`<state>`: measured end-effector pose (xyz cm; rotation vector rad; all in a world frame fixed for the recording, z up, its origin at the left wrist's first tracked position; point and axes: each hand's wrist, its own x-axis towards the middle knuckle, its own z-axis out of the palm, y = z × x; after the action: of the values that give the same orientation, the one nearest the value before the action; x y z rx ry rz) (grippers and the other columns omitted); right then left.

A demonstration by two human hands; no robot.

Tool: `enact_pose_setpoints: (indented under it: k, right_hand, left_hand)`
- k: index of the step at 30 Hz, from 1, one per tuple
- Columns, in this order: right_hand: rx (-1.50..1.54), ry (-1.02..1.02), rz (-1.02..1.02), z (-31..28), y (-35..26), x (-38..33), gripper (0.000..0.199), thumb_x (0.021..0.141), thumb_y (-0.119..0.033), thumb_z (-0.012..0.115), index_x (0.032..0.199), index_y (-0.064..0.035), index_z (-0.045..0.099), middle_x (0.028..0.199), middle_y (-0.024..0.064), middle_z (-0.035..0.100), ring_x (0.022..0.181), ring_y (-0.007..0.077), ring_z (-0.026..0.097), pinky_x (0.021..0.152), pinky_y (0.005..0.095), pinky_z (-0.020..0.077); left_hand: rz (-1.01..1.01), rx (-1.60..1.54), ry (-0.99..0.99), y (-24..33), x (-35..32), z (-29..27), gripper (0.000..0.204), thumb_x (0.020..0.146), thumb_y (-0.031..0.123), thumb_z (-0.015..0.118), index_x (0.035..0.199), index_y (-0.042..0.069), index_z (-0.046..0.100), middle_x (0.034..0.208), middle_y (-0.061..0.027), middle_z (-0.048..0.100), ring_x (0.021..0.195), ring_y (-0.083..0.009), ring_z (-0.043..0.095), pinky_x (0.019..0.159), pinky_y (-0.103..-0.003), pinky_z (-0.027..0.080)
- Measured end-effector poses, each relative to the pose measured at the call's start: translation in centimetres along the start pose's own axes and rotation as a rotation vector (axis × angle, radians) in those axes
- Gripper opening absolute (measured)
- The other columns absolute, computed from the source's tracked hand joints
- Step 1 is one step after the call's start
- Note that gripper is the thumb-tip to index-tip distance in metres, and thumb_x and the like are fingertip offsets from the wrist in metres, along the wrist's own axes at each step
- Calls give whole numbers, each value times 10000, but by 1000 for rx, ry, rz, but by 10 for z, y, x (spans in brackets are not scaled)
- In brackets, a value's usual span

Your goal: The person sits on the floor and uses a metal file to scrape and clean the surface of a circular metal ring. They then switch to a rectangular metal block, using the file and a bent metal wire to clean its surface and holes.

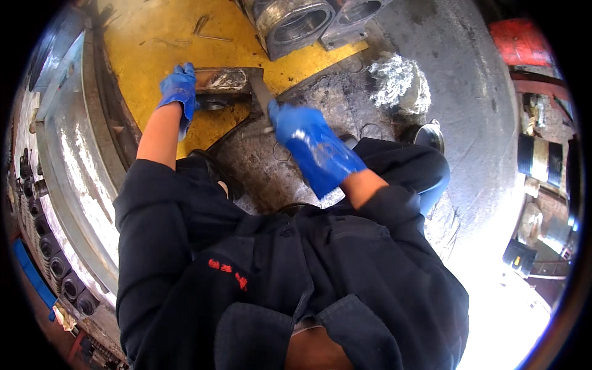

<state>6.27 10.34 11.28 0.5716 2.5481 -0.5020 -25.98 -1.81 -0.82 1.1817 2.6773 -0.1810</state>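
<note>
My left hand [179, 84], in a blue rubber glove, is closed round the left end of a metal casting [229, 78] with a dark frame and a worn, shiny top face. My right hand [302, 126], gloved the same way, is wrapped round a flat grey file [261, 90]. The file's far end lies against the right end of the casting. A thin rod tip [266, 130] shows just left of the right glove; whether it belongs to the file I cannot tell. Beneath the casting a dark round shape is partly hidden.
Two large bored metal housings [299, 28] stand beyond on the yellow floor sheet [145, 37]. An L-shaped hex key [213, 38] lies there. White stringy waste [401, 83] sits to the right, near a metal tin [430, 135]. A metal bench edge [80, 154] runs along the left.
</note>
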Motion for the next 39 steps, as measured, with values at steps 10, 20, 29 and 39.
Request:
enact_pose_setpoints:
  k: [10,20,29,39]
  right_hand:
    - [86,107,30,-3,5,2,447,959,-155,443,1387,-28,451,1039,230,708,976,353,714,799,511,565]
    - [-9,24,-22,-1,13,-5,392,949,-138,436,1323,-31,485,1096,213,698,1003,366,704,796,515,557]
    - [-9,87,-153,-20,40,22,490,951,-142,472,1431,-75,395,1112,193,681,984,363,705,777,497,569]
    - [-165,73,-158,-11,56,38,561,883,-163,622,1406,-156,422,1102,161,681,911,338,716,721,502,562]
  left_hand:
    - [90,198,-80,18,-12,-27,976,629,165,904,1437,48,368,1397,-254,503,1198,-429,581,940,-501,504]
    - [-38,49,-109,15,-7,-21,953,675,125,867,1476,61,355,1428,-230,488,1218,-424,570,965,-491,498]
    - [40,120,-136,33,-12,-40,988,641,131,884,1478,65,363,1475,-211,459,1237,-412,563,978,-489,491]
    - [19,217,-182,32,-7,-38,1176,540,220,955,1508,74,305,1457,-213,460,1255,-408,546,977,-488,491]
